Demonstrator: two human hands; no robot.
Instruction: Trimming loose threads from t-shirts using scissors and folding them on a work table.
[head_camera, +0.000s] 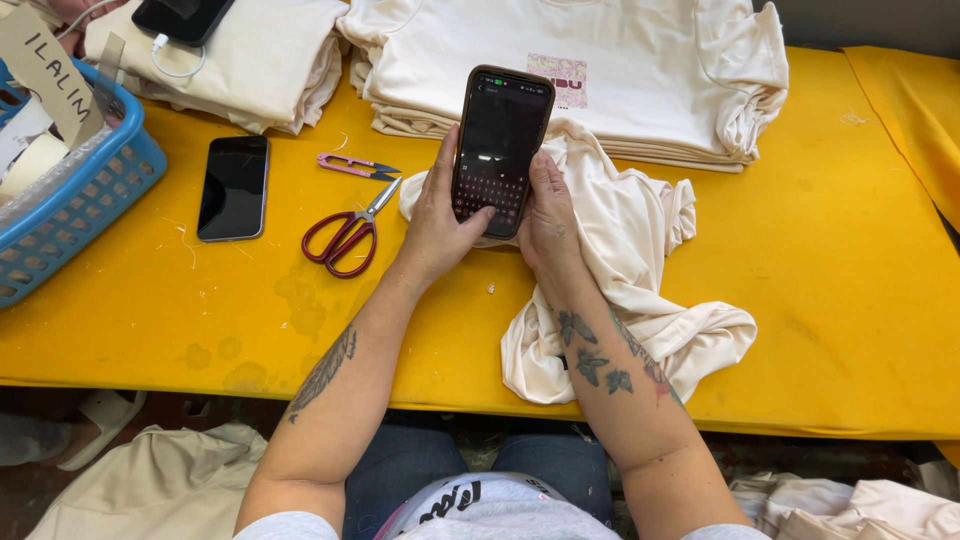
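A dark smartphone (500, 145) with an on-screen keyboard lit is held upright over the yellow table (820, 300). My left hand (435, 225) grips its left edge, thumb on the keyboard. My right hand (548, 215) grips the right edge, thumb resting at the side. Under my right forearm lies a crumpled cream garment (630, 290), spilling toward the table's front edge.
Red-handled scissors (345, 235) and small pink thread snips (355, 166) lie left of my hands. A second black phone (233, 187) lies flat further left. A blue plastic basket (75, 200) sits at the far left. Stacks of folded cream shirts (640, 60) line the back.
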